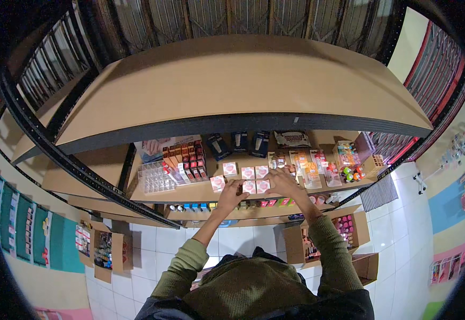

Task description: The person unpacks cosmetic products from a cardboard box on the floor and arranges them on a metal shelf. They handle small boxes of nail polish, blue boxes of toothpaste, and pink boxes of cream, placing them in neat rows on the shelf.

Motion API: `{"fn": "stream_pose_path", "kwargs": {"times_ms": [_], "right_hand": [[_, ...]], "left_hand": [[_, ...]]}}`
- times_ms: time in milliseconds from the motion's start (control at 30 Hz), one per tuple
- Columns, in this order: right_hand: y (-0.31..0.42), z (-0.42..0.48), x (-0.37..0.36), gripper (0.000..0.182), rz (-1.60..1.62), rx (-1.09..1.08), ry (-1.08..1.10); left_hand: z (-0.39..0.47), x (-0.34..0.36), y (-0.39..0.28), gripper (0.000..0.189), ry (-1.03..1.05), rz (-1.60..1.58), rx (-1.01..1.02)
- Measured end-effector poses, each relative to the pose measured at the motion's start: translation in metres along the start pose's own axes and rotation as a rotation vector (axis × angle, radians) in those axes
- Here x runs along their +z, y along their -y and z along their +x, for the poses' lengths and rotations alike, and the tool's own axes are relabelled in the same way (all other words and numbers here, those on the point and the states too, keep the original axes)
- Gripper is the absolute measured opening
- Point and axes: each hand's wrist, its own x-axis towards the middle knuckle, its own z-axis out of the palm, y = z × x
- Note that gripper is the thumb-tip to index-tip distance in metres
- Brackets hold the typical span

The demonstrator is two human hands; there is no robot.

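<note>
Small pink-and-white square boxes lie on the middle wooden shelf [192,195] in front of me. Four of them form a tight two-by-two block, with a front left box [249,187], a front right box [262,186], a back left box [248,173] and a back right box [261,172]. My left hand [231,196] is at the block's left side, thumb and fingers spread beside the front left box. On the opposite side, my right hand [283,183] has its fingertips against the right-hand boxes. Two more boxes, one tilted [217,183] and one farther back [229,169], lie apart to the left.
Left of the boxes are a clear plastic organizer [156,178] and rows of lipstick-type boxes [190,160]. Dark blue packs [240,142], a chocolate-coloured packet [292,139] and blister packs [310,170] surround them. An upper shelf [240,84] overhangs; cartons [110,250] stand on the floor.
</note>
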Motion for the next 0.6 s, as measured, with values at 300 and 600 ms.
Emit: {"fn": "stream_pose_path", "kwargs": {"times_ms": [300,600], "right_hand": [[-0.0003,0.0018,0.0005,0.049,0.024,0.027,0.042],[-0.0012,-0.0005,0.0003,0.049,0.018,0.01,0.002]], "left_hand": [[0.0043,0.0004,0.0017,0.048,0.031,-0.006,-0.026],[0.0044,0.003,0.0033,0.048,0.023,-0.049,-0.029]]}}
